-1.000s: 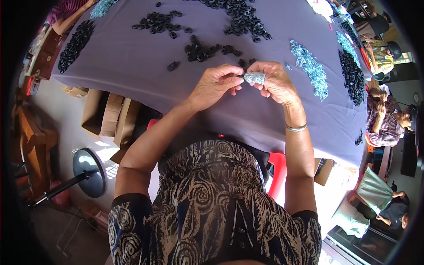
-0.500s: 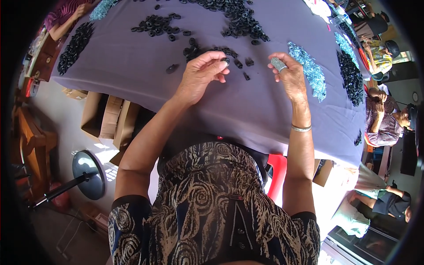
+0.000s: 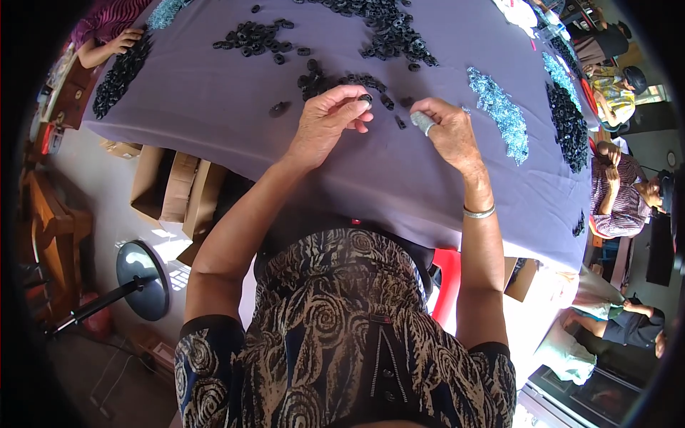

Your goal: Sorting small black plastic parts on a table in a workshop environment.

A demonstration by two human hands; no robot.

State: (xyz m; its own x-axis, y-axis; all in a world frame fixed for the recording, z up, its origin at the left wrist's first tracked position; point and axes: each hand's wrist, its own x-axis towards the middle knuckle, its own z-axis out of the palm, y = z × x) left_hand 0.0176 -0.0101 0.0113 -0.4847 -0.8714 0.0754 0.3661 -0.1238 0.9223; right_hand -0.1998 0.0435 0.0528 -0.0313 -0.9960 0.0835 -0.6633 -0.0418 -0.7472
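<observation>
your left hand (image 3: 321, 123) is positioned above the purple cloth (image 3: 214, 114), with thumb and index finger clamped on a small black ring-shaped piece (image 3: 365, 100); the piece sits at the fingertips. your right hand (image 3: 452, 135) is located to the right of the left hand and apart from it, fingers curled inward; whether the fingertips are pressed together or grip anything cannot be told from this view. a grey finger cover (image 3: 422, 123) is fitted on one digit of the right hand, and a silver bracelet (image 3: 479, 212) encircles the right wrist. one loose black piece (image 3: 401, 123) lies on the cloth between your hands. a cluster of black pieces (image 3: 312, 80) lies just beyond the left hand, partly hidden by it. a heap of pale blue, shiny small parts (image 3: 499, 114) lies to the right of the right hand. at the far left, a co-worker's hand (image 3: 127, 41) is at the upper end of an elongated black pile (image 3: 121, 80).
</observation>
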